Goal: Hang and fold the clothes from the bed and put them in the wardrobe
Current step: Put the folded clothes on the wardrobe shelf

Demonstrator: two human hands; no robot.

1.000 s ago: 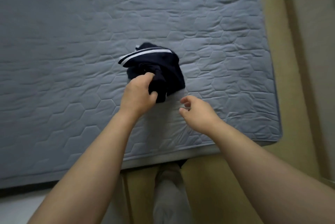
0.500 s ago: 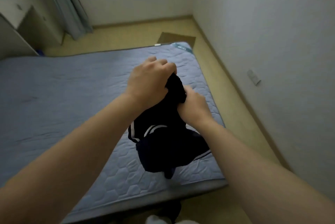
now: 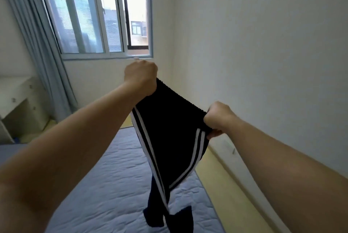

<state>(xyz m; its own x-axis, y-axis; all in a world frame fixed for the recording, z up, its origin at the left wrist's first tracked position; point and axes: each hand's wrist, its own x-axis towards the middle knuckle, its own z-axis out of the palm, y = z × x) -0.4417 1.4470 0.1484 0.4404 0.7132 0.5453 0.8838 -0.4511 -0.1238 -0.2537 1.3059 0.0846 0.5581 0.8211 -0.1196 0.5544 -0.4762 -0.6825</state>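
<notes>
Layout. The garment (image 3: 169, 131) hung between the left hand (image 3: 141, 77), higher and farther, and the right hand (image 3: 219, 117), lower and nearer, over the bed (image 3: 105, 185). A strip of floor (image 3: 231, 185) lay between the bed and the wall (image 3: 263, 44) on the right. Behind the hands stood the window (image 3: 98, 16), the curtain (image 3: 37, 44) to its left, and the table (image 3: 18, 99) farther left.

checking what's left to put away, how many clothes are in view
1: the dark striped garment, held up over the bed by the left hand and right hand at its waistband. More may lie where the arms hide the bed.
</notes>
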